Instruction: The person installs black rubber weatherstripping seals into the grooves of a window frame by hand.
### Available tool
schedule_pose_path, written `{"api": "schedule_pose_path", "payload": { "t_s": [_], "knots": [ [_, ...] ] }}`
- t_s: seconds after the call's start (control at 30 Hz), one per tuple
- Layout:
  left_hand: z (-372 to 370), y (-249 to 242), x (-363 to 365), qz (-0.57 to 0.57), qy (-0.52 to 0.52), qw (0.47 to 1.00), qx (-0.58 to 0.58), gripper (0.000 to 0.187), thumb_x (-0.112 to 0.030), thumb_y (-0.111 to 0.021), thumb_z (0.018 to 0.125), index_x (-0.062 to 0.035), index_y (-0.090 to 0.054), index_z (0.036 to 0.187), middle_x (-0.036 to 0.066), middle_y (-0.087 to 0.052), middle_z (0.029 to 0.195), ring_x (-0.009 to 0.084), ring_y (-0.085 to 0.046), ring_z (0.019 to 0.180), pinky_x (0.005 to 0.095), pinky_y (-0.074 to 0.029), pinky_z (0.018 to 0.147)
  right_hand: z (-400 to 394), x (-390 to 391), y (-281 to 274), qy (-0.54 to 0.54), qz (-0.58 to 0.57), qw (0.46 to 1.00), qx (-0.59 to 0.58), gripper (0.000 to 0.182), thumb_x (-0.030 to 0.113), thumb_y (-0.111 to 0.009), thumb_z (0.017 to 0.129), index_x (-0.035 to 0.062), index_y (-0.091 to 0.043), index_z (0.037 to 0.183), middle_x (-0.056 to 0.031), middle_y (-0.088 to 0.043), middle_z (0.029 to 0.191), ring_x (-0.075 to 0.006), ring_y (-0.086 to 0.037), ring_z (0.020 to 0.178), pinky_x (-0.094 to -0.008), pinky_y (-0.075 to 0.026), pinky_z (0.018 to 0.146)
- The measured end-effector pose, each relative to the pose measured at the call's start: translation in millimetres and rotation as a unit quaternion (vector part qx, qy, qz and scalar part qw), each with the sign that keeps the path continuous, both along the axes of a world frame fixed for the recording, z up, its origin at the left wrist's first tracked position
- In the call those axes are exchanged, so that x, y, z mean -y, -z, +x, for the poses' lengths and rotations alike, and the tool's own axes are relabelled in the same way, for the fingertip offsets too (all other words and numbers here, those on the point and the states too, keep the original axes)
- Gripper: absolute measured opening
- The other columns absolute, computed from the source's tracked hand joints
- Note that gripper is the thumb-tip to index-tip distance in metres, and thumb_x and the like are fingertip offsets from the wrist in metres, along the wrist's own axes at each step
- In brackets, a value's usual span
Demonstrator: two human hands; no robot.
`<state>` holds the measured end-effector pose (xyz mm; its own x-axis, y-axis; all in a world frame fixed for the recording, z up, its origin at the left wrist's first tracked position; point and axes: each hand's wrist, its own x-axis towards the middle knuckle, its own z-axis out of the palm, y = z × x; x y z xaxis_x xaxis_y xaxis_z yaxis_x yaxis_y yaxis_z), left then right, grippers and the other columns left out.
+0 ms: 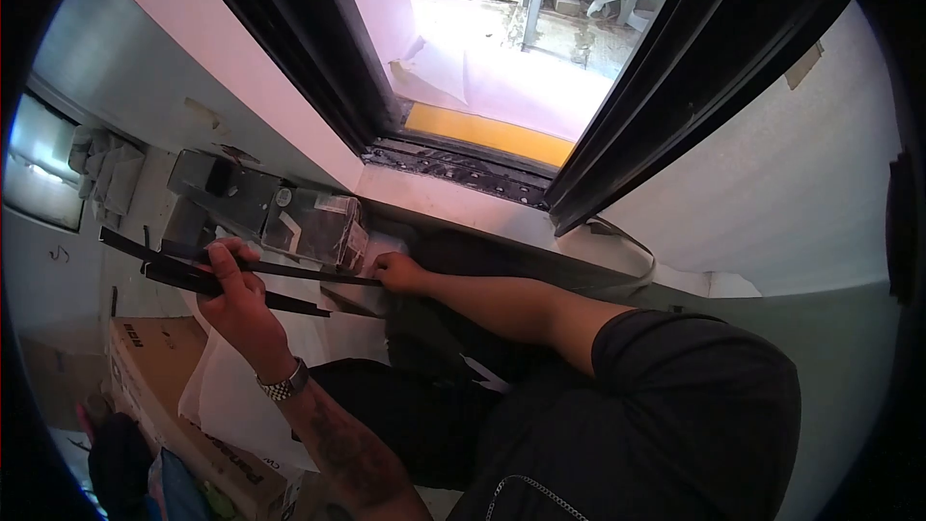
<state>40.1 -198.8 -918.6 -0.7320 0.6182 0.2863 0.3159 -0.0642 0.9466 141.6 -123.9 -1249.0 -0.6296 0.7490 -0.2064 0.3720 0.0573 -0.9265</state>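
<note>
My left hand (236, 299), with a metal-band watch at the wrist, is closed round several thin black strips (183, 277) at the left. They point in slightly different directions, and some ends overlap. To its right, my right hand (400, 273) pinches the right end of one long black strip (309, 275) that runs across from the left hand. The fingertips of the right hand are partly hidden. Below the strips lies a pale plastic sheet (246, 391).
A black window frame (666, 125) stands open above a white sill (453, 198). Boxes wrapped in clear plastic (313, 227) sit beyond the hands. A cardboard carton (164, 357) is at lower left, near dark cloth (121, 458). A thin cable (644, 246) loops below the frame.
</note>
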Motion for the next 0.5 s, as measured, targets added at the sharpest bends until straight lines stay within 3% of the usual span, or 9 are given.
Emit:
{"api": "schedule_pose_path", "payload": {
  "t_s": [0.23, 0.5],
  "knots": [
    [1, -2, 1, 0.013, 0.010, 1.000, 0.013, 0.031, -0.033, -0.055, 0.108, -0.0031, -0.065, 0.104, 0.001, -0.062, 0.084, -0.0001, -0.034, 0.055, 0.0180, -0.024, 0.049, -5, -1, 14, 0.002, -0.013, 1.000, -0.002, 0.030, 0.026, -0.064, 0.087, 0.0044, -0.075, 0.104, -0.0205, -0.072, 0.110, -0.0372, -0.068, 0.106, -0.0436, -0.052, 0.096],
    [1, -1, 0, 0.004, 0.005, 1.000, -0.002, 0.036, -0.039, -0.055, 0.107, -0.0053, -0.066, 0.102, -0.001, -0.062, 0.085, 0.0002, -0.036, 0.051, 0.0191, -0.024, 0.047, -3, -2, 12, -0.009, -0.004, 1.000, -0.008, 0.032, 0.028, -0.065, 0.085, 0.0069, -0.076, 0.106, -0.0198, -0.072, 0.113, -0.0380, -0.068, 0.107, -0.0452, -0.053, 0.097]
  ]
}}
